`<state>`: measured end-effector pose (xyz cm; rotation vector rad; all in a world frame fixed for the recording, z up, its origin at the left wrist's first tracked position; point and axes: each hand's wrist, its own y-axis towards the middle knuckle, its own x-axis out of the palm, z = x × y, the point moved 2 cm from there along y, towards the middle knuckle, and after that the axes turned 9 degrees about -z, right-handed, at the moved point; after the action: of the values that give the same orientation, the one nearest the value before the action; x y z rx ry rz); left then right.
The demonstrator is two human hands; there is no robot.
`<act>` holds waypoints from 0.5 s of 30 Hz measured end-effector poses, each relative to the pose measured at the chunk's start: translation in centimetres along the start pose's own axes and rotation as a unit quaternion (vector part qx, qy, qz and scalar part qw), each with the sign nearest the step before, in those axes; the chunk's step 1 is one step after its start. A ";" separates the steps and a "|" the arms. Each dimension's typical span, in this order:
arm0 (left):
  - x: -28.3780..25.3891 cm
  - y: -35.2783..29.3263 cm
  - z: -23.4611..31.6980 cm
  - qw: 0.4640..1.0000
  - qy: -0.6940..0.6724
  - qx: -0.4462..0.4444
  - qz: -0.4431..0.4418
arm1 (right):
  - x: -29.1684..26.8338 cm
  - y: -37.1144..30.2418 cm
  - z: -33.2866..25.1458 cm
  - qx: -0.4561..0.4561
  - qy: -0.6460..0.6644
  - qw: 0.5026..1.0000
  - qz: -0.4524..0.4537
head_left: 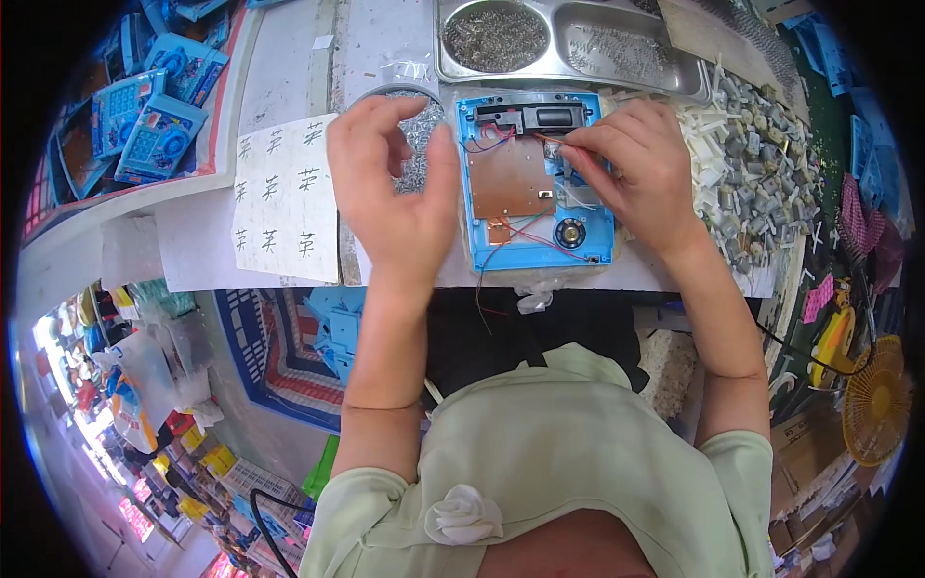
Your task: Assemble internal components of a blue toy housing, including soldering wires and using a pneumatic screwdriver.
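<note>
In front of me lies an open blue plastic toy housing (602,226), its inside facing up. It holds a brown circuit board (506,178), a black battery-box part (554,118) along the top, a small round speaker (570,232) and several thin wires. My right hand (641,169) is over the housing's right side, fingertips pinched on a thin orange wire (547,139) near the black part. My left hand (395,188) is raised left of the housing, thumb and fingers apart with nothing between them. Partly behind it stands a round bowl (421,144) of small screws.
A metal tray (631,91) with small metal parts stands behind. White plastic pieces and small motors (747,173) are heaped at the right. Blue toy housings (159,140) fill a bin at far left, beside a handwritten paper sheet (284,202). A blue crate (255,352) sits below the table.
</note>
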<state>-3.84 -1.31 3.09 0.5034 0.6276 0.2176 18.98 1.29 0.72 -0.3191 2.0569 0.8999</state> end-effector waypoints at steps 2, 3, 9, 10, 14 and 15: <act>-0.6 -0.3 -1.6 0.996 0.004 -0.045 -0.082 | 0.0 0.1 -0.2 0.014 0.012 1.000 -0.009; -0.6 -0.4 -2.1 0.990 0.007 -0.068 -0.123 | -0.1 0.3 -0.4 0.021 0.022 0.999 -0.014; 0.1 -1.7 -1.9 0.974 -0.068 -0.116 -0.182 | 0.6 1.6 -1.3 0.008 0.063 0.998 -0.024; 0.3 -1.8 -1.8 0.973 -0.082 -0.118 -0.183 | 0.6 1.8 -1.4 -0.006 0.064 0.998 -0.027; 0.9 -2.1 -1.4 0.974 -0.088 -0.096 -0.186 | 1.0 1.8 -1.6 -0.053 0.051 0.995 -0.062; 1.0 -2.2 -1.4 0.974 -0.084 -0.089 -0.189 | 1.0 1.8 -1.7 -0.060 0.051 0.994 -0.075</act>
<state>-3.74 -2.33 0.50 0.2197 0.5207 -0.1290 16.40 1.46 1.51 -0.5869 2.0445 0.9341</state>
